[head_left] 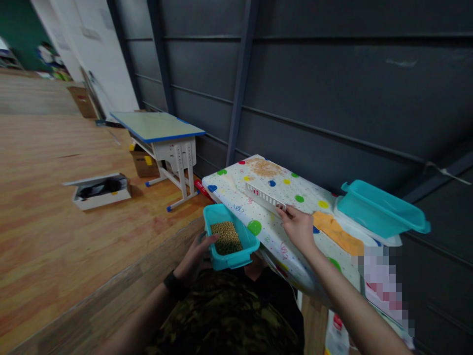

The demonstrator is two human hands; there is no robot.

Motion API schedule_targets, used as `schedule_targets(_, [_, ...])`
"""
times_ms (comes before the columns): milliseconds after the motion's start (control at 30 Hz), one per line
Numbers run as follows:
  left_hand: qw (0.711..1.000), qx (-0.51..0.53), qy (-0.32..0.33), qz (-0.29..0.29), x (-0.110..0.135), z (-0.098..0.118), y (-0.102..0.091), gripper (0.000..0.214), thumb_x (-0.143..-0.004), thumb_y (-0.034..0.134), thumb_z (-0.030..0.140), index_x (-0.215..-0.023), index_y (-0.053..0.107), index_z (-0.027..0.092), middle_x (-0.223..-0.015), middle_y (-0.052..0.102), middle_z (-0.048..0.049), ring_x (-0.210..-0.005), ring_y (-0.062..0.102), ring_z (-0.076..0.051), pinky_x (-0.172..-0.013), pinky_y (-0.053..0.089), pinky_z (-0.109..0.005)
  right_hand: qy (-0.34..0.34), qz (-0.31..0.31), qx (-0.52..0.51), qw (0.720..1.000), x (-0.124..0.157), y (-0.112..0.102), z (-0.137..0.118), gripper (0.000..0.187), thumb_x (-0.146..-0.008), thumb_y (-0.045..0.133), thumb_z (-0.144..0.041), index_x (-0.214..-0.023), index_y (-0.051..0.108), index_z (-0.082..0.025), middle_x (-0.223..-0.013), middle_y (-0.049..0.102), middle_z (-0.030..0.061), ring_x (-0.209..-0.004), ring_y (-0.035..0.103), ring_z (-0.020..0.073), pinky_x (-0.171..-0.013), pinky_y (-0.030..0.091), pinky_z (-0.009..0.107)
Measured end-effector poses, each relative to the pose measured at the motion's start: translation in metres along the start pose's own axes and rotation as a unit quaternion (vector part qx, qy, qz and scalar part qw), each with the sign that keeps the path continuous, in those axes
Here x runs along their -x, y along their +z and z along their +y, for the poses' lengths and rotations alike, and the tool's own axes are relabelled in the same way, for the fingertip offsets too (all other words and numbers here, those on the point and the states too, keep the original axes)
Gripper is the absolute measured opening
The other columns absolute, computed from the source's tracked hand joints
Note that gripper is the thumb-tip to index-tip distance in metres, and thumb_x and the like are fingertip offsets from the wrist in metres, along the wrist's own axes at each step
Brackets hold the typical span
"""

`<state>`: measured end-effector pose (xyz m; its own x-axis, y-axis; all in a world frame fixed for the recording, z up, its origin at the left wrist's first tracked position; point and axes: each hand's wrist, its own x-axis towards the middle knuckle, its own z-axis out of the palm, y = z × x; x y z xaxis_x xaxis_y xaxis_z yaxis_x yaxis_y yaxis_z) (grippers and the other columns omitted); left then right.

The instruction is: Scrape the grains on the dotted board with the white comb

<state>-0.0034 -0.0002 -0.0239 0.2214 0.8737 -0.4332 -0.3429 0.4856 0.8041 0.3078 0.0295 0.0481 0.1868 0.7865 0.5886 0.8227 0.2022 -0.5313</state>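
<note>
Left fingers (210,240) clamp a turquoise tub (239,259), beans (226,235) just beside them, while right fingers (290,212) pinch a white slotted strip (264,198).

From my remote seat, I take this for a schoolroom or school hall: I see a pupil-style desk (158,125) with hole-studded, adjustable-looking legs, a broad wood-look floor (44,197), a dark panelled wall (295,93) and, far off, a large green surface (22,24).
</note>
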Motion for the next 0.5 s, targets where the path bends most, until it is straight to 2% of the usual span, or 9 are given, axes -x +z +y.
schedule_targets(200, [1.000,0.000,-0.002,-0.001,-0.003,-0.002,-0.002,0.090,-0.084,0.091,0.054,-0.158,0.053,0.021,-0.141,0.078,-0.0226,-0.113,0.081,-0.043,-0.079,0.070,-0.048,-0.056,0.038,0.000,0.998,0.021,-0.012,0.006,0.033,-0.095,0.062,-0.044,-0.092,0.089,-0.026,-0.090,0.088,0.0079,-0.077,0.083,0.0300,-0.072,0.064,0.037])
schedule_targets(333, [1.000,0.000,-0.008,0.007,-0.004,-0.003,-0.001,0.089,-0.083,0.093,0.052,-0.157,0.054,0.022,-0.141,0.078,-0.0212,-0.112,0.082,-0.043,-0.078,0.070,-0.048,-0.065,0.048,0.006,0.997,0.024,-0.014,0.009,0.030,-0.096,0.063,-0.042,-0.094,0.090,-0.027,-0.092,0.088,0.0075,-0.077,0.084,0.0298,-0.074,0.066,0.039])
schedule_targets(500, [1.000,0.002,-0.013,0.004,-0.004,-0.002,0.000,0.094,-0.081,0.094,0.053,-0.159,0.053,0.021,-0.139,0.080,-0.0215,-0.113,0.081,-0.044,-0.079,0.069,-0.049,-0.054,0.051,0.007,0.997,0.016,-0.004,0.009,0.033,-0.097,0.061,-0.041,-0.095,0.090,-0.026,-0.094,0.088,0.0095,-0.081,0.084,0.0317,-0.076,0.066,0.040])
